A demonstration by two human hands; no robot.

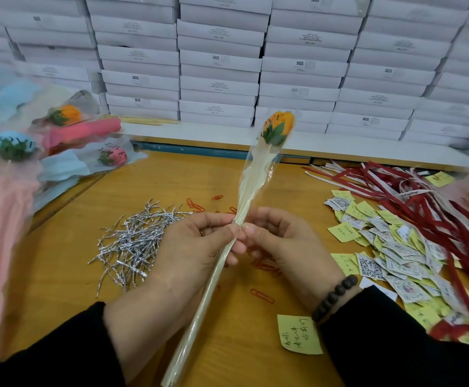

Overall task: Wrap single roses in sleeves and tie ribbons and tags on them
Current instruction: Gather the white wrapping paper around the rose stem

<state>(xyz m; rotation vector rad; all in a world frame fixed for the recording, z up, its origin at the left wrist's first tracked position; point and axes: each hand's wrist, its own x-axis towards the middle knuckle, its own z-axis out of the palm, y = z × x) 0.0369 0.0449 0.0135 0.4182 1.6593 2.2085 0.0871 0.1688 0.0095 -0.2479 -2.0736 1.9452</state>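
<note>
Rose [279, 127], orange, sheathed in a clear sleeve [251, 185], is held above the wooden surface [172, 177]. Left hand [197, 241] and right hand [278, 236] both pinch the silver twist tie [235, 222] at mid-stem. It looks light, crinkly and slippery, best gripped there. Its long axis runs diagonally, bloom pointing up and away.

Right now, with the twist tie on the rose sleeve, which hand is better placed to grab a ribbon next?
Right hand, probably. The ribbons lie on the table's right side, nearer to it, while the left hand grips the rose sleeve at the tie and could hold it alone.
</note>
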